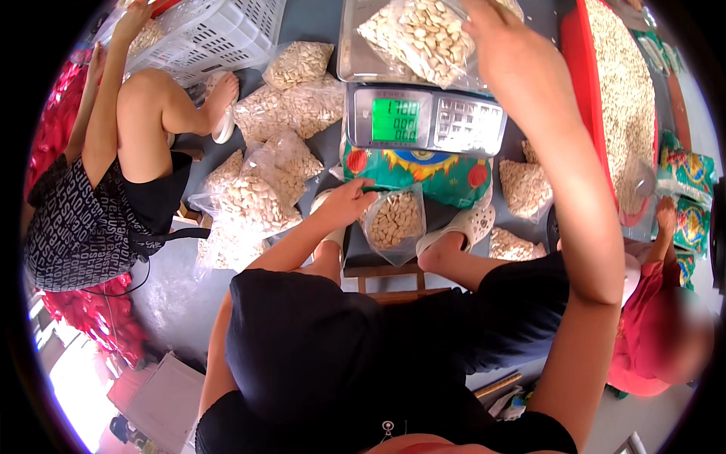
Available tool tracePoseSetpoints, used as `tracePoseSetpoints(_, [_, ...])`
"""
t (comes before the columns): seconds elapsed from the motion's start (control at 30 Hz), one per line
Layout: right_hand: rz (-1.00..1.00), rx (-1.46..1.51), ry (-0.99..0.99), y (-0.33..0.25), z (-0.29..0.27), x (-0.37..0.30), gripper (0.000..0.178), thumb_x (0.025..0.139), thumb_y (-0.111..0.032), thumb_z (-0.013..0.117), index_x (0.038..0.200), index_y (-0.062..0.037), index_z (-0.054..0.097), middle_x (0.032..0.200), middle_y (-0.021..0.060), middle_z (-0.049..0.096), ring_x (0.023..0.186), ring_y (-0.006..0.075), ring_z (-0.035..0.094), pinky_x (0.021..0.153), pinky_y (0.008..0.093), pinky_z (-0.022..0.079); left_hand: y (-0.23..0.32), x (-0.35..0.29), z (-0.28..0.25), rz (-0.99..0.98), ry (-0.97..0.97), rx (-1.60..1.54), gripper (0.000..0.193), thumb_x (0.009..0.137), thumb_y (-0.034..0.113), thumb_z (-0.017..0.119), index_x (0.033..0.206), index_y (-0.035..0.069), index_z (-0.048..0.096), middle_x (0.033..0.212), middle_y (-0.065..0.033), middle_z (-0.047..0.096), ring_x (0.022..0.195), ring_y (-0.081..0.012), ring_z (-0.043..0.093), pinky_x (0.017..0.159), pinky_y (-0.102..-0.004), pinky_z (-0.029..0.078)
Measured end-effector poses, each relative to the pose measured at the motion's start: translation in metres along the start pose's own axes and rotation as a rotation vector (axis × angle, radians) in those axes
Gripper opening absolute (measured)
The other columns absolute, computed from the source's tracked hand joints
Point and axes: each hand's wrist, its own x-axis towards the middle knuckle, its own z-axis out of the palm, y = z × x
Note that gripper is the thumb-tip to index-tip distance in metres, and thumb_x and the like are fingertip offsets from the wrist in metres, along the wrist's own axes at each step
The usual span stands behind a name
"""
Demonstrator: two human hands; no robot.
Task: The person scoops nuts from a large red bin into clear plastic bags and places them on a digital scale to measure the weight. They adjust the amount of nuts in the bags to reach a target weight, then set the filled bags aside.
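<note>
My left hand (346,206) pinches the upper edge of a small clear bag of pale flat seeds (395,219), which hangs above the floor between my feet. My right hand (514,57) reaches to the scale's steel pan, its fingers closed at the side of a larger clear bag of pale seeds (423,36) lying there; the fingertips are partly hidden. Below the pan, the scale's panel (427,119) has a lit green display and a keypad. A green printed sack (423,175) lies under the scale, on my side.
Filled clear bags (261,197) are piled left of the scale, with more bags (524,188) to its right. A red tub (581,68) of loose seeds stands at the right. People sit on both sides. A white crate (215,38) is at the far left.
</note>
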Motion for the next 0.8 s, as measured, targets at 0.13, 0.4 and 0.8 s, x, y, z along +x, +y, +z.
tracePoseSetpoints(0.13, [0.004,0.174,-0.010,-0.007,-0.036,-0.026,0.018,0.090,-0.013,0.049,0.107,-0.0079,0.052,0.076,0.0170,0.062,0.071,0.0359,0.062,0.060,0.0458,0.047,0.002,-0.006,-0.009,-0.061,0.054,-0.036,0.040,0.089,0.029,0.060,0.119,0.004,0.054,0.068,-0.0054,0.058,0.062,-0.0126,0.054,0.057,-0.0312,0.042])
tracePoseSetpoints(0.4, [-0.074,0.233,0.137,0.016,-0.040,-0.055,0.013,0.093,-0.017,0.046,0.090,-0.0044,0.049,0.066,0.0182,0.058,0.065,0.0382,0.059,0.058,0.0477,0.045,0.013,-0.019,-0.022,-0.079,0.169,-0.138,0.037,0.090,0.023,0.059,0.121,0.005,0.054,0.068,0.0027,0.053,0.061,-0.0045,0.048,0.056,-0.0225,0.038])
tracePoseSetpoints(0.8, [-0.053,0.634,0.080,0.005,-0.049,-0.041,0.020,0.092,-0.020,0.045,0.094,-0.0042,0.058,0.076,0.0179,0.061,0.071,0.0350,0.060,0.063,0.0435,0.047,0.031,-0.020,-0.044,0.108,0.201,-0.057,0.040,0.092,0.015,0.055,0.128,0.001,0.048,0.066,0.0072,0.043,0.059,-0.0014,0.040,0.053,-0.0181,0.031])
